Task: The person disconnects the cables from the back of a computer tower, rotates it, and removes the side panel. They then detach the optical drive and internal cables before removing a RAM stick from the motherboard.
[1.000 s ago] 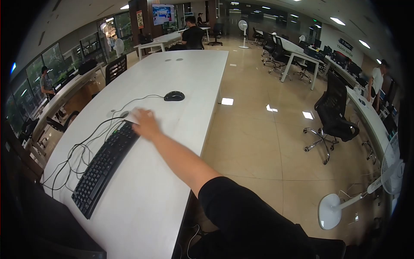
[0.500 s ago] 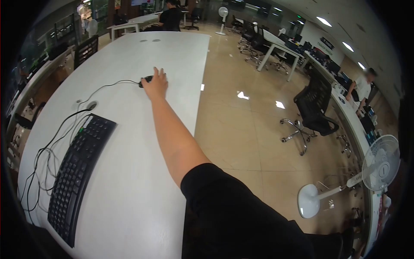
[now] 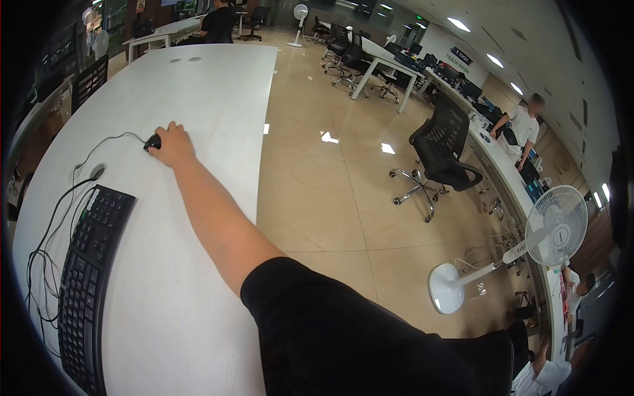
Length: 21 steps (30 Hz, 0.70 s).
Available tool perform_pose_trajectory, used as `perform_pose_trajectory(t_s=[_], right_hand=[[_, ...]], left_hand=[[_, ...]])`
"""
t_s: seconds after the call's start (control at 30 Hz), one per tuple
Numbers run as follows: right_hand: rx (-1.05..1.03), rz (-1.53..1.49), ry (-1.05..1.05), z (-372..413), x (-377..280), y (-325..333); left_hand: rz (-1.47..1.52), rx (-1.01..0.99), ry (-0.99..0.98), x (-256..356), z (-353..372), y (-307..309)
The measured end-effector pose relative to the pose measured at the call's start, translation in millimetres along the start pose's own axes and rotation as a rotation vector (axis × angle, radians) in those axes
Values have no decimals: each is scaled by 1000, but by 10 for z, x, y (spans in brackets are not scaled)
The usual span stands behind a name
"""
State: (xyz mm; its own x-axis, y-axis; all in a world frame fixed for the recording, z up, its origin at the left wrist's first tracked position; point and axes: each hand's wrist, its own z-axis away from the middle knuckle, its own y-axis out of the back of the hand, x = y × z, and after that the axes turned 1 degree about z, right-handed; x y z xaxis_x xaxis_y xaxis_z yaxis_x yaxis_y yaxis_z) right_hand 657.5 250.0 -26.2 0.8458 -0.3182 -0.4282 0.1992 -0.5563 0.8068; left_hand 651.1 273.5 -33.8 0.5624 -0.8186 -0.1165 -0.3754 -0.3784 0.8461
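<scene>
Black cables (image 3: 45, 264) lie in a loose tangle at the near left edge of the white table (image 3: 205, 99). Just right of them a black keyboard (image 3: 89, 284) sits at a slant, its far end pointing toward a round cable hole (image 3: 97, 172) in the tabletop. A thin cord runs from that hole up and right to a black mouse (image 3: 152, 142), which sits on the table farther away than the keyboard, well apart from it and nearer the middle of the tabletop. Only the mouse's left end shows, because the right hand (image 3: 174, 146) lies over the rest, palm down, knuckles raised and fingers bent down around it in a loose clasp. The wrist is straight, and the bare forearm stretches back from it, almost fully extended, slanting toward the near right across the table to a black sleeve (image 3: 343, 330) at the bottom of the view. The left hand is out of view. Right of the table lies a glossy beige floor (image 3: 317, 198). A black office chair (image 3: 442, 155) stands on it at mid-distance, and a white standing fan (image 3: 553, 228) is nearer, on the right. A person in a white shirt (image 3: 525, 125) stands at a long desk on the far right.
</scene>
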Motion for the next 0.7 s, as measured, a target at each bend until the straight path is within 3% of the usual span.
perform_pose_trajectory(t_s=[0.13, 0.3, 0.47, 0.57, 0.67, 0.7], right_hand=[[-39, -99, 78, 145, -31, -40], [-28, -229, 224, 449, -169, -23], [-7, -220, 323, 784, -335, -31], [33, -218, 304, 1001, -449, -11], [63, -165, 169, 1136, -622, 34], [158, -119, 279, 1087, -568, -79]], left_hand=[[168, 136, -92, -464, 1003, 731], [327, 193, -133, -968, 3105, 1975], [326, 171, -18, -736, 5296, 3265], [307, 204, 81, -397, 5918, 3586], [452, 307, 225, -207, 5863, 3747], [455, 351, 171, -323, 6065, 3595]])
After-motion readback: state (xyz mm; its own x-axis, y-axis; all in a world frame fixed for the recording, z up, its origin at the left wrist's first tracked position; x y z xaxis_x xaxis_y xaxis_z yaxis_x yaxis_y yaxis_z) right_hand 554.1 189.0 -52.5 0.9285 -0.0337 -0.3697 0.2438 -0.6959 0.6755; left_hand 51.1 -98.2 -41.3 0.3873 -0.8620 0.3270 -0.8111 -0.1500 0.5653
